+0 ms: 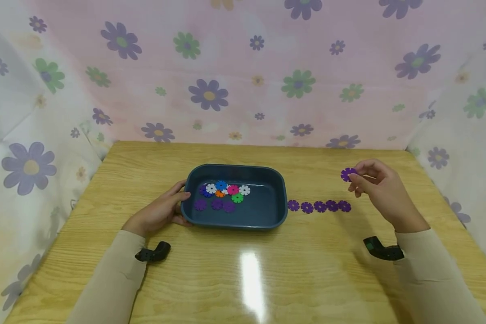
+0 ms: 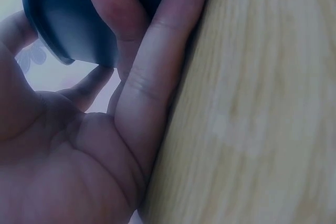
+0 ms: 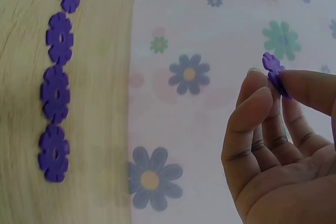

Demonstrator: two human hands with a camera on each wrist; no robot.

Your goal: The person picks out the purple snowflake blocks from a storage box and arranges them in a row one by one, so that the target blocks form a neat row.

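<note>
A dark blue-grey plastic tray (image 1: 263,211) stands on the wooden table. My left hand (image 1: 162,209) holds its left end, thumb at the rim; in the left wrist view, fingers (image 2: 142,87) lie against the tray's outer wall (image 2: 79,30), low by the tabletop. Raised above the table on the right, my right hand (image 1: 382,191) pinches a purple notched flower-shaped disc (image 1: 348,174) between thumb and fingers. The right wrist view shows this purple disc (image 3: 273,69) tilted nearly edge-on. Below that hand, a row of several purple discs (image 1: 320,206) runs right from the tray.
Inside the tray lie several loose discs: purple (image 1: 217,204), white (image 1: 245,190), blue (image 1: 221,185), pink (image 1: 233,190), orange (image 1: 220,194) and green (image 1: 237,198). Flower-patterned cloth (image 1: 267,90) hangs behind and at both sides of the table (image 1: 210,274).
</note>
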